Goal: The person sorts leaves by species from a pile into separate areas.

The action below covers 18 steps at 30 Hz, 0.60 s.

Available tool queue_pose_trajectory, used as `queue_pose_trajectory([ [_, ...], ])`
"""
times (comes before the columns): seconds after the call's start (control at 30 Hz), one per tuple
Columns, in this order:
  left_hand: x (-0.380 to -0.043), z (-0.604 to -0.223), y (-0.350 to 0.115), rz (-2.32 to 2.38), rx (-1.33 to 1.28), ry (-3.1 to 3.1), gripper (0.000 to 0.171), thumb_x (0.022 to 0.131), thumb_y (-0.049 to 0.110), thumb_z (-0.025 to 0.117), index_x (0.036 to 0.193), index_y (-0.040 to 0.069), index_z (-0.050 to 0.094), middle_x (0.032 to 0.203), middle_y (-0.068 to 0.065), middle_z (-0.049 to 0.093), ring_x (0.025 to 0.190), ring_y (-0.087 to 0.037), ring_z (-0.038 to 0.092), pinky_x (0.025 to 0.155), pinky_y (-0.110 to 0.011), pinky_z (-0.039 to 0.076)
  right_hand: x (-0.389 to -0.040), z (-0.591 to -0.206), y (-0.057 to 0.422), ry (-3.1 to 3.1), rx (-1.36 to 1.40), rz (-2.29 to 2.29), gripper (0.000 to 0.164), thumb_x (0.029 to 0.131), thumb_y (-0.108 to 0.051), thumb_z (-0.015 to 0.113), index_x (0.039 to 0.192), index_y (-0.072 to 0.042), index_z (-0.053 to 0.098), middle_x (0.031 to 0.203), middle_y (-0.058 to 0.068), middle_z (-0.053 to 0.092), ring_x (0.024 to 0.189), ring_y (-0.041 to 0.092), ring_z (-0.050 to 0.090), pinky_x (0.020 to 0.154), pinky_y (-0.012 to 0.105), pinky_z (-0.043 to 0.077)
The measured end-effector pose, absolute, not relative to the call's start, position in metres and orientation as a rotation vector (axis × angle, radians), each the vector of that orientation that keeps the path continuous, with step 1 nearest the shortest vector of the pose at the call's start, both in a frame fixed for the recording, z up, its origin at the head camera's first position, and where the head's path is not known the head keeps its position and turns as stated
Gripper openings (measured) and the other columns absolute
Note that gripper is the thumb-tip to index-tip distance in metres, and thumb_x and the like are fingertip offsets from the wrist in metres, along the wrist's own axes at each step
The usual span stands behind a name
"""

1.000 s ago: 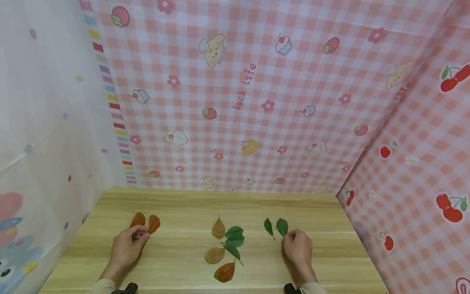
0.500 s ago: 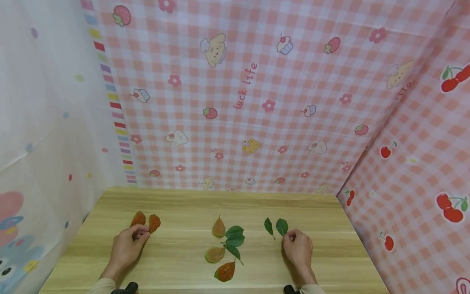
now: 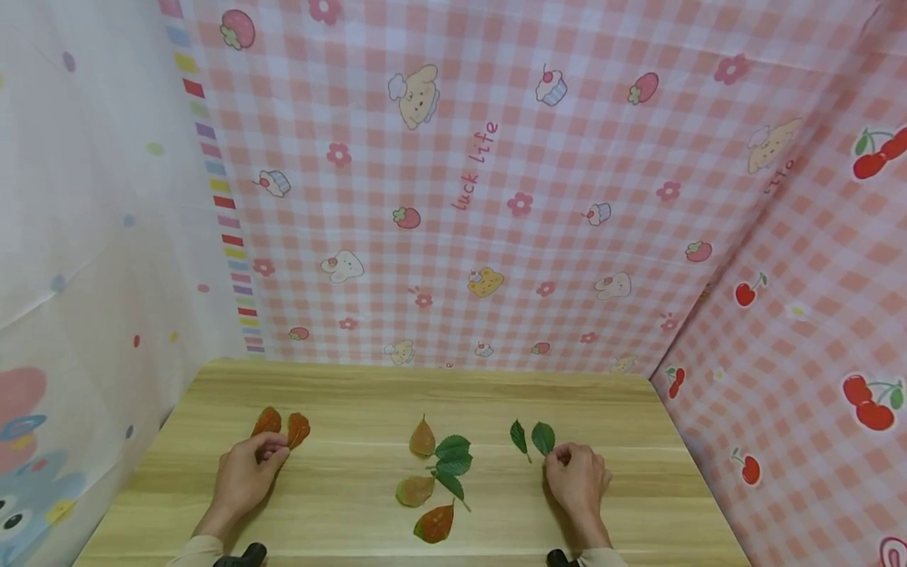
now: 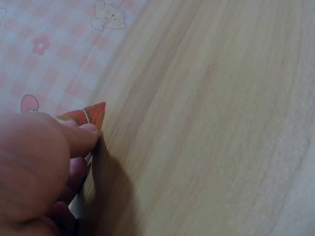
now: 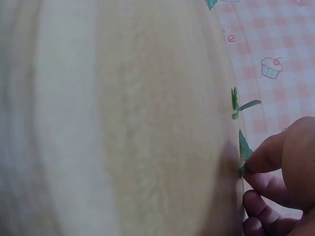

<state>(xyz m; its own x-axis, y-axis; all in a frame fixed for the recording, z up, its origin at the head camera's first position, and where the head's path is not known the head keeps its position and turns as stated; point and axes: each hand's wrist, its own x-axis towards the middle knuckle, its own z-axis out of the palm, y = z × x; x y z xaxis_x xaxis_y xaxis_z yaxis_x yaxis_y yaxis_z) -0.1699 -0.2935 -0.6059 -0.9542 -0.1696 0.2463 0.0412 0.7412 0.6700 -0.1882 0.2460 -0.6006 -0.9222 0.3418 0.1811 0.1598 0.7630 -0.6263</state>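
At the table's left, my left hand (image 3: pixel 244 472) pinches the lower end of a reddish leaf (image 3: pixel 298 430) between thumb and fingertips; the left wrist view shows this leaf (image 4: pixel 93 114) with a pale vein. A second reddish leaf (image 3: pixel 268 421) lies just beside it, partly hidden behind the hand. On the right side, my right hand (image 3: pixel 577 479) pinches the stem end of a green leaf (image 3: pixel 543 437), seen edge-on as a green leaf (image 5: pixel 244 146) in the right wrist view. A narrower, folded green leaf (image 3: pixel 519 435) lies to its left, apart from the hand.
Mid-table lies a loose column of leaves: an orange-brown leaf (image 3: pixel 422 438), overlapping green leaves (image 3: pixel 453 455), a yellowish-green leaf (image 3: pixel 415 491) and a red-brown leaf (image 3: pixel 434 524). A pink checked cloth (image 3: pixel 453 236) rises behind the wooden table (image 3: pixel 354 504), with cloth on both sides.
Both hands stay in nearly the same place, each at its leaf. The right hand's outer fingers have spread slightly to the right. The leaves lie as before.
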Motion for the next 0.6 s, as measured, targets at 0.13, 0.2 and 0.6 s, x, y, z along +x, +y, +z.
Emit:
queue_pose_trajectory([
  [0.13,-0.1698,-0.6054,-0.2933,-1.033,0.107,-2.663,0.010,0.099,0.009,0.088,0.108,0.007,0.084,0.094,-0.003,0.083,0.080,0.003,0.065,0.073,-0.021,0.052,-0.1884,-0.6014,0.2455,-2.677,-0.387,0.916,0.011,0.094,-0.014,0.074,0.089,-0.007,0.081,0.100,0.017,0.078,0.103,0.042,0.066,0.090,0.061,0.039],
  [0.2,-0.1700,-0.6051,-0.2932,-1.035,0.106,-2.664,0.011,0.099,0.009,0.088,0.109,0.007,0.084,0.094,-0.003,0.083,0.081,0.002,0.065,0.072,-0.022,0.051,-0.1884,-0.6019,0.2453,-2.676,-0.387,0.915,0.011,0.093,-0.014,0.074,0.088,-0.008,0.081,0.100,0.018,0.078,0.102,0.042,0.066,0.090,0.061,0.039],
  [0.6,-0.1695,-0.6061,-0.2938,-1.044,0.115,-2.646,0.010,0.098,0.009,0.087,0.107,0.008,0.085,0.093,-0.003,0.083,0.079,0.007,0.062,0.072,-0.020,0.052,-0.1880,-0.6025,0.2454,-2.679,-0.395,0.907,0.012,0.092,-0.015,0.074,0.085,-0.009,0.079,0.102,0.019,0.078,0.104,0.045,0.066,0.093,0.063,0.040],
])
